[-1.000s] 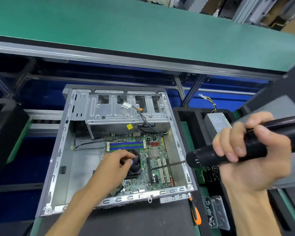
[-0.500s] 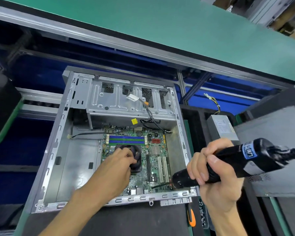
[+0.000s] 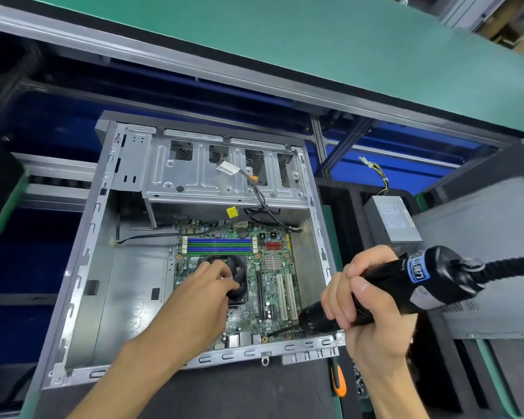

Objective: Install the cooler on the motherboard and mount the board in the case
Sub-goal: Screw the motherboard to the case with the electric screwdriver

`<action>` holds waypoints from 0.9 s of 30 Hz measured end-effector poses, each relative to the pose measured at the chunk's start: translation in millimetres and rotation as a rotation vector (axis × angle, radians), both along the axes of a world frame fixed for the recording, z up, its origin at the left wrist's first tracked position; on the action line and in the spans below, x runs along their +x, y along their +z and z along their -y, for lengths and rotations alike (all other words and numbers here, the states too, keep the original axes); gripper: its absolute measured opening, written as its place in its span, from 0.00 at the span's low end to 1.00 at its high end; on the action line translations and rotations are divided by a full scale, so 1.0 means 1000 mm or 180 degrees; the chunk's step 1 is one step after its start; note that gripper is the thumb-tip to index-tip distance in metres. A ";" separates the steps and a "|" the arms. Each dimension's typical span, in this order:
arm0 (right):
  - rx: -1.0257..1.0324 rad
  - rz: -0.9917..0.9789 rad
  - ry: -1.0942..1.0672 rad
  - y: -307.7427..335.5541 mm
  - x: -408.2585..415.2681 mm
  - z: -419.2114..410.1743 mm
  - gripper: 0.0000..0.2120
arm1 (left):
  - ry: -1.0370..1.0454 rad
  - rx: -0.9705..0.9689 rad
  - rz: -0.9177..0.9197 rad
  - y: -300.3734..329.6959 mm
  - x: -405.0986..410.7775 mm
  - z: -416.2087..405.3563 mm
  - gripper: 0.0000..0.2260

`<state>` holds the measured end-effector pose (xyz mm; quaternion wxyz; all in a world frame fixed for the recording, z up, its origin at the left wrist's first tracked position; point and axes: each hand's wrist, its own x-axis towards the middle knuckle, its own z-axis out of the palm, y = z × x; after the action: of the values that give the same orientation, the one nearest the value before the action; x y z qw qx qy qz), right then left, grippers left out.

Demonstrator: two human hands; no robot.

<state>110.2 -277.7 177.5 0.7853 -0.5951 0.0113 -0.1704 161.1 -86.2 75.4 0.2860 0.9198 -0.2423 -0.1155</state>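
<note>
Case: a grey metal computer case [image 3: 82,261] lies open on its side on a dark mat, its open face up.
Inside the case: one green motherboard [image 3: 270,285] lies flat on the case floor, in the half nearer the person's right; the other half of the floor is bare metal.
Cooler: one round black cooler [image 3: 239,273] sits on the motherboard, just below the memory slots.
Memory slots: four long slots [image 3: 220,245] in blue and green run side by side across the far part of the board.
Expansion slots: two white slots [image 3: 286,293] stand on the board beside the cooler, toward the right wall of the case.
Drive cage: a silver cage [image 3: 224,179] fills the far end of the case, with a black cable [image 3: 262,204] draped over it and a small yellow tag [image 3: 232,212] at its lower edge; the print on the tag is too small to read.
Left hand: the left hand [image 3: 206,285] rests on the cooler, fingers curled onto its rim.
Right hand: the right hand [image 3: 363,300] is wrapped tight around a black electric screwdriver [image 3: 406,285], just outside the case's right wall.
Screwdriver bit: the thin bit [image 3: 280,330] slants down into the case and its tip meets the near edge of the motherboard.
Screwdriver label: a blue band with white letters, not legible.
Power supply: one grey box [image 3: 390,219] with yellow and black wires lies outside the case, beyond its right wall; its sticker text is unreadable.
Orange handle: one orange-and-black tool handle [image 3: 338,379] lies on the mat at the case's near right corner.
</note>
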 end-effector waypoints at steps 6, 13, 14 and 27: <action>-0.0013 0.0003 0.0033 -0.002 -0.001 -0.001 0.02 | 0.0012 -0.0015 -0.0009 0.000 -0.001 -0.001 0.18; 0.0001 -0.0011 0.0078 -0.003 -0.004 -0.002 0.02 | 0.0020 -0.0036 -0.0019 -0.001 -0.001 -0.001 0.18; 0.0000 -0.0008 0.0083 -0.004 -0.004 -0.001 0.02 | 0.0016 -0.0038 -0.0019 -0.001 -0.001 -0.001 0.18; -0.0043 -0.0051 0.0027 -0.009 -0.006 -0.001 0.02 | 0.0067 -0.0067 -0.0039 0.001 -0.002 -0.001 0.17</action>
<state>104.7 -276.8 168.6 0.7819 -0.6017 0.0139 -0.1624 159.3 -85.4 76.2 0.2984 0.9186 -0.2321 -0.1155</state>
